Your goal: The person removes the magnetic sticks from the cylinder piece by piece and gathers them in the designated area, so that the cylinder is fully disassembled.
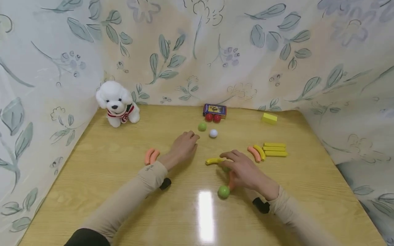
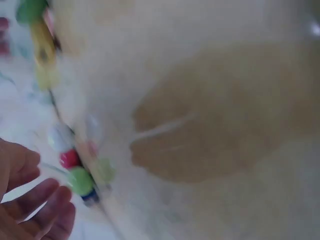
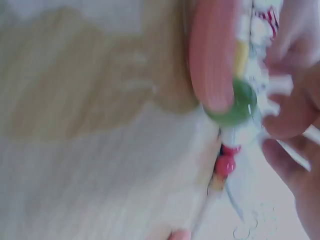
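My left hand point(image 1: 184, 146) hovers over the middle of the table, fingers loosely bent and holding nothing. Just beyond its fingertips sit a green ball point(image 1: 202, 126) and a white ball point(image 1: 213, 133). My right hand point(image 1: 246, 171) reaches over a small group: a yellow toy banana point(image 1: 214, 161), a second green ball point(image 3: 245, 102) and a pink toy sausage point(image 3: 214, 55). Its fingers are spread and bent beside that ball, with nothing gripped in the right wrist view. From above, the hand partly covers the ball and sausage. A third green ball point(image 1: 223, 191) lies nearer me.
Two pink sausages point(image 1: 155, 157) lie by my left forearm. To the right are another sausage point(image 1: 254, 154), a banana point(image 1: 260, 152) and several yellow sticks point(image 1: 275, 149). Farther back stand a plush dog point(image 1: 115, 102), two red balls point(image 1: 217, 118), a blue box point(image 1: 215, 109) and a yellow block point(image 1: 269, 118).
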A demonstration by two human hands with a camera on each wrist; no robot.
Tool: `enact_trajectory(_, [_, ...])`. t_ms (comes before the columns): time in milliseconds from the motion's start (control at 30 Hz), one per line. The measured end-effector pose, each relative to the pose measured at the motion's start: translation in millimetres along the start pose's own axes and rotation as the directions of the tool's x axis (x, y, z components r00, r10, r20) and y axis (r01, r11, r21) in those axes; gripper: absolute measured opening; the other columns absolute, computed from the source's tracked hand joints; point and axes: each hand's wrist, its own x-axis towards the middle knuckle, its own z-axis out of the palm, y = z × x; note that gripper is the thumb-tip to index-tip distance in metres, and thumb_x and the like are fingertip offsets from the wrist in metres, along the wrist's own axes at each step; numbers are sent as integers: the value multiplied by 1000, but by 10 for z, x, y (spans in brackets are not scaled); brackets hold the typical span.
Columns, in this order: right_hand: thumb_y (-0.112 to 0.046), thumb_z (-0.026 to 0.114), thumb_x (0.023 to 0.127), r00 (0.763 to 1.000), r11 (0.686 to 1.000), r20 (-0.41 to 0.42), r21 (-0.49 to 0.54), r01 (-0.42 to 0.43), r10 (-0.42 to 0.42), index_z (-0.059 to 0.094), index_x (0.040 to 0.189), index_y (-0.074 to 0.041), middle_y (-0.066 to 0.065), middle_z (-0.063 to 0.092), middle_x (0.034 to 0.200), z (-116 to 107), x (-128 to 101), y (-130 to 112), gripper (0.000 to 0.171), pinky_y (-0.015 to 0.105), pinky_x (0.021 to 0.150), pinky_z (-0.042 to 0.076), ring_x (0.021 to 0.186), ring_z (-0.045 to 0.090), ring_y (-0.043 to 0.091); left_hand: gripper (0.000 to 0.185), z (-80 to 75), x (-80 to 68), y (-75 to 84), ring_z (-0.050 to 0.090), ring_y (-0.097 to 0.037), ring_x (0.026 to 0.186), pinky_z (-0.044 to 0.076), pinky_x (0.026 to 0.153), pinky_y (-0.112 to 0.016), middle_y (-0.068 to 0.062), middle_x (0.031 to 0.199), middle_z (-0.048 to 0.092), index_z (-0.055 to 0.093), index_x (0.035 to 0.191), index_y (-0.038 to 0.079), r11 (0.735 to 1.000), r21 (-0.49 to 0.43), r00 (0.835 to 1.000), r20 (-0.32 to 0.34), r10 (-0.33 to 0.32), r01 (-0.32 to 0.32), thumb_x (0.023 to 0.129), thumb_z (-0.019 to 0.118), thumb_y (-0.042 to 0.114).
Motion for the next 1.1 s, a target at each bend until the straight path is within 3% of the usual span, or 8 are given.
enact_trajectory(67, [-19, 91, 58, 995, 997, 73, 29, 67, -69, 74, 104, -12, 12, 65, 124, -29, -38, 49, 50, 45, 96, 48, 113, 59, 30, 28, -16, -163, 52, 61, -28, 95, 53, 78, -38, -12, 108, 63, 63, 122, 5, 999, -16, 999, 7, 46, -46, 96, 58, 11])
enact_trajectory(167, [-7, 85, 66, 983, 992, 142, 43, 115, -120, 75, 104, -11, 17, 63, 128, -39, -31, 104, 39, 47, 97, 49, 116, 59, 34, 25, -63, -339, 121, 61, -25, 91, 53, 76, -37, -11, 105, 64, 64, 119, 5, 993, -39, 994, 16, 113, -112, 95, 58, 11])
enact_trajectory(333, [3, 77, 75, 982, 995, 171, 67, 72, -83, 74, 101, -12, 21, 61, 118, 4, -60, 95, 30, 40, 83, 54, 97, 63, 30, 23, -107, -507, 199, 62, -22, 90, 53, 75, -33, -9, 104, 64, 66, 116, 6, 982, -81, 983, 44, 176, -172, 97, 56, 14])
enact_trajectory(500, [-11, 84, 73, 986, 998, 166, 56, 22, -31, 72, 98, -15, 13, 56, 107, 22, -105, 20, 28, 30, 69, 52, 76, 57, 15, 27, -156, -630, 238, 59, -14, 85, 51, 71, -28, -5, 103, 64, 67, 116, 8, 961, -201, 961, 164, 222, -188, 98, 57, 25])
enact_trajectory(633, [-23, 86, 70, 986, 1000, 169, 17, 3, -5, 72, 100, -16, 6, 56, 103, 16, -84, -58, 33, 31, 71, 51, 79, 55, 13, 30, -166, -690, 241, 54, -9, 78, 48, 69, -24, -4, 98, 63, 68, 114, 9, 943, -242, 936, 211, 281, -229, 96, 61, 31])
enact_trajectory(800, [-31, 86, 68, 991, 997, 105, 7, 82, -82, 73, 90, -20, 2, 63, 99, 48, -29, -151, 29, 38, 78, 50, 92, 57, 20, 25, -148, -674, 250, 52, -9, 78, 46, 69, -23, -3, 95, 61, 67, 109, 9, 941, -229, 935, 196, 296, -250, 92, 68, 28])
enact_trajectory(967, [-32, 86, 70, 986, 988, 74, 34, 150, -152, 76, 80, -23, -4, 66, 89, 129, -3, -234, 17, 35, 76, 50, 87, 59, 14, 27, -128, -667, 275, 53, -10, 80, 46, 71, -21, -3, 98, 62, 68, 115, 9, 929, -213, 915, 206, 347, -304, 92, 67, 23])
enact_trajectory(1100, [-30, 85, 72, 988, 990, 70, 12, 138, -139, 78, 83, -24, -6, 66, 86, 159, -6, -250, 14, 33, 73, 51, 83, 60, 11, 21, -132, -667, 275, 51, -9, 79, 44, 70, -19, -2, 95, 60, 69, 111, 11, 919, -242, 908, 207, 364, -313, 93, 67, 21])
